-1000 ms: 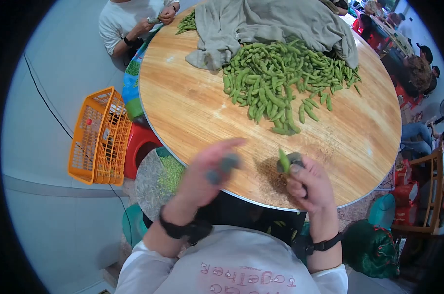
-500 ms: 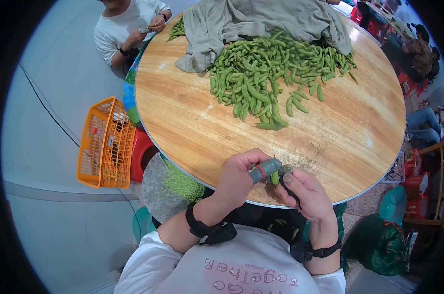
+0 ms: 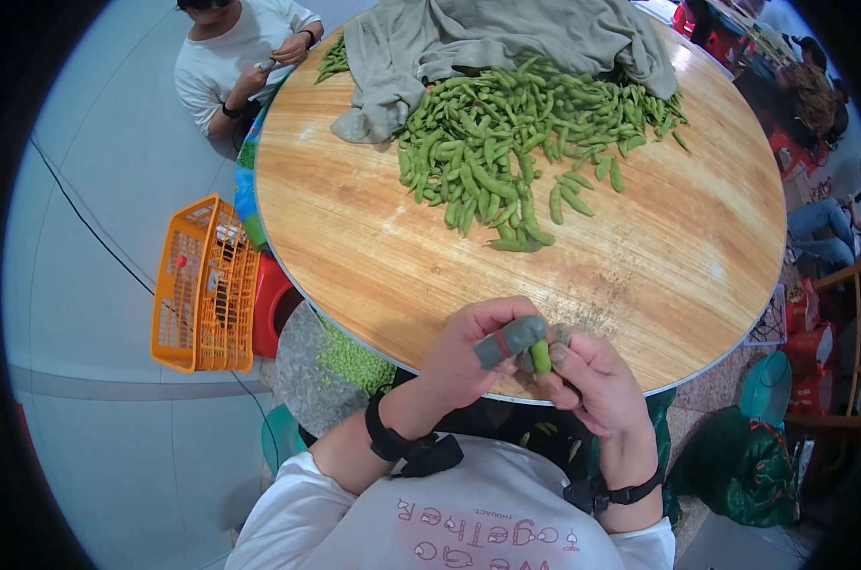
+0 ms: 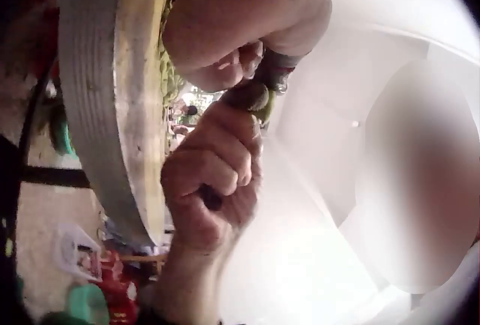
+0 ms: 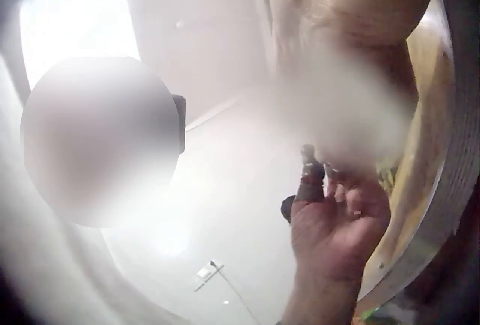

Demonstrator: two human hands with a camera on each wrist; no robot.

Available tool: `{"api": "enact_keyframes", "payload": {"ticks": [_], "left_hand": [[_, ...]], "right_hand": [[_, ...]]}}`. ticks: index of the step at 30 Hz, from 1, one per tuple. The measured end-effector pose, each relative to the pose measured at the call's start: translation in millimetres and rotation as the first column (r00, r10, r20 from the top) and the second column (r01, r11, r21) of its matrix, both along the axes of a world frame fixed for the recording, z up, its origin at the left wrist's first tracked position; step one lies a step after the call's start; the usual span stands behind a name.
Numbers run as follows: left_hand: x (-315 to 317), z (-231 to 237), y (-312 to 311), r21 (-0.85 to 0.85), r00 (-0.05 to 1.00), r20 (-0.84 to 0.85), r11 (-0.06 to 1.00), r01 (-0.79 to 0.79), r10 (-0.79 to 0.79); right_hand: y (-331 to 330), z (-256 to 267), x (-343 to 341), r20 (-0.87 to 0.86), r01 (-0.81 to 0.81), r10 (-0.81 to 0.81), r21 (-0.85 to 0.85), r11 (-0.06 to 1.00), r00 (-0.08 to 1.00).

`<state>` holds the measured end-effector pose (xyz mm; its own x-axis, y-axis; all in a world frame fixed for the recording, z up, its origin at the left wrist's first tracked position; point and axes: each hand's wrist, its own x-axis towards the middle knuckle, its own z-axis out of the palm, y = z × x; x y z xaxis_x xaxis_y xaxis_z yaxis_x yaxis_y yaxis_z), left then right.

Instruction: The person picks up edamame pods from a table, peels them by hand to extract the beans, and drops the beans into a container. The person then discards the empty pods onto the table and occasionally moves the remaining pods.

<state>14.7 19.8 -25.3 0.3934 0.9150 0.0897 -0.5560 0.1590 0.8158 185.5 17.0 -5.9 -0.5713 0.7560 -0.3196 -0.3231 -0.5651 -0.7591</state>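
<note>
A green pod [image 3: 541,357] is held between the two hands near the near edge of the wooden table [image 3: 335,247]. The left hand [image 3: 459,356] pinches its upper part, its thumb wrapped in a grey-green cover [image 3: 509,344] with a red band; the right hand [image 3: 602,385] grips the lower part between thumb and fingers.

The left wrist view shows what the head view hides: the right hand's fingers curled toward the palm, with a dark object [image 4: 212,197] showing among them. The right wrist view shows the left palm but is too blurred around the right fingers to tell their grip.

Both forearms reach forward from the body and angle inward. Only the head view shows the whole pile of pods [image 3: 487,161], partly under a grey cloth [image 3: 507,38], the shelled beans [image 3: 350,361] beside the table and the orange crate [image 3: 202,294].
</note>
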Motion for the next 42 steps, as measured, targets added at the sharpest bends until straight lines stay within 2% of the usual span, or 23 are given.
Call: {"api": "enact_keyframes", "payload": {"ticks": [1,2,3,8,9,10,11,12,14,16,18,19,21,24,26,28,30,32,36,38,39,41,42], "left_hand": [[3.7,5.0,0.1,0.017,0.981,-0.167,0.995,-0.099,0.100],[6.3,7.6,0.4,0.051,0.924,-0.326,0.980,-0.193,0.199],[7.1,3.6,2.0,0.052,0.925,-0.324,0.980,-0.192,0.199],[3.1,-3.5,6.6,0.000,0.935,-0.253,0.966,-0.257,0.249],[1.0,-1.0,6.3,0.001,0.935,-0.251,0.966,-0.258,0.250],[-1.8,1.9,5.8,-0.130,0.948,-0.224,0.957,-0.260,0.228],[-4.2,3.4,5.3,-0.257,0.959,-0.192,0.932,-0.255,0.210],[-7.0,-1.1,4.6,-0.257,0.959,-0.188,0.932,-0.257,0.213],[-13.2,-14.4,3.9,-0.317,0.963,-0.118,0.910,-0.269,0.243],[-16.0,-7.0,6.3,-0.348,0.933,-0.105,0.866,-0.360,0.345],[-21.2,-7.8,4.9,-0.387,0.890,-0.098,0.807,-0.447,0.446],[-26.3,-12.1,4.9,-0.297,0.905,-0.103,0.856,-0.424,0.412],[-30.2,-15.6,4.4,-0.200,0.917,-0.108,0.896,-0.397,0.383],[-27.6,-14.4,1.8,-0.175,0.886,-0.282,0.888,-0.424,0.368],[-26.4,-8.4,-1.3,-0.068,0.812,-0.530,0.942,-0.329,0.245],[-20.2,-19.1,-3.9,0.052,0.786,-0.540,0.944,-0.325,0.300],[-18.4,-23.2,-6.1,0.166,0.760,-0.545,0.934,-0.317,0.355],[-20.4,-21.8,-5.4,0.291,0.777,-0.578,0.952,-0.090,0.250],[-22.2,-4.7,-9.6,0.139,0.893,-0.440,0.990,-0.036,0.094],[-23.8,15.1,-12.1,0.186,0.663,-0.737,0.983,0.011,0.132],[-22.4,15.3,-12.6,0.187,0.661,-0.739,0.982,0.015,0.130],[-19.5,14.8,-15.1,0.454,0.509,-0.768,0.891,0.005,0.388],[-18.3,13.3,-15.0,0.456,0.507,-0.769,0.890,0.007,0.390]], "right_hand": [[-0.2,0.3,-3.6,0.002,0.000,0.000,0.001,1.000,1.000],[-0.8,0.7,-9.0,0.259,0.048,-0.134,0.315,0.948,0.957],[-0.9,1.2,-12.2,0.441,0.001,-0.330,0.598,0.801,0.835],[12.9,7.3,-17.3,0.446,0.088,-0.319,0.465,0.881,0.836],[16.7,8.3,-20.2,0.391,0.148,-0.281,0.338,0.930,0.876],[18.2,8.6,-23.1,0.330,0.194,-0.253,0.200,0.960,0.910],[18.7,-0.9,-28.7,0.403,0.168,-0.309,0.347,0.923,0.861],[19.4,-5.5,-33.7,0.407,0.164,-0.306,0.349,0.923,0.861],[21.9,-9.5,-42.0,0.428,0.029,-0.450,0.699,0.715,0.783],[38.0,2.9,-36.8,0.528,-0.094,-0.382,0.669,0.738,0.758],[58.3,9.8,-35.6,0.638,-0.171,-0.573,0.731,0.660,0.514],[65.9,7.4,-35.7,0.639,-0.175,-0.573,0.731,0.659,0.514],[76.1,0.1,-38.4,0.733,-0.411,-0.642,0.669,0.619,0.226],[72.3,4.1,-43.3,0.784,-0.519,-0.605,0.578,0.630,0.139],[66.6,2.0,-39.2,0.747,-0.495,-0.635,0.634,0.594,0.195],[56.2,6.5,-37.1,0.704,-0.468,-0.664,0.689,0.553,0.252],[36.9,18.7,-32.9,0.620,-0.172,-0.379,0.646,0.744,0.687],[22.4,12.8,-28.7,0.598,-0.206,-0.309,0.638,0.742,0.739],[12.8,9.0,-22.8,0.571,-0.111,-0.360,0.629,0.770,0.738],[9.7,9.4,-21.2,0.559,-0.083,-0.389,0.640,0.764,0.732],[8.0,11.6,-21.3,0.548,-0.072,-0.415,0.661,0.747,0.726],[4.6,12.2,-24.0,0.535,-0.060,-0.442,0.683,0.728,0.720],[3.5,10.4,-27.0,0.506,-0.036,-0.458,0.699,0.715,0.730]]}}
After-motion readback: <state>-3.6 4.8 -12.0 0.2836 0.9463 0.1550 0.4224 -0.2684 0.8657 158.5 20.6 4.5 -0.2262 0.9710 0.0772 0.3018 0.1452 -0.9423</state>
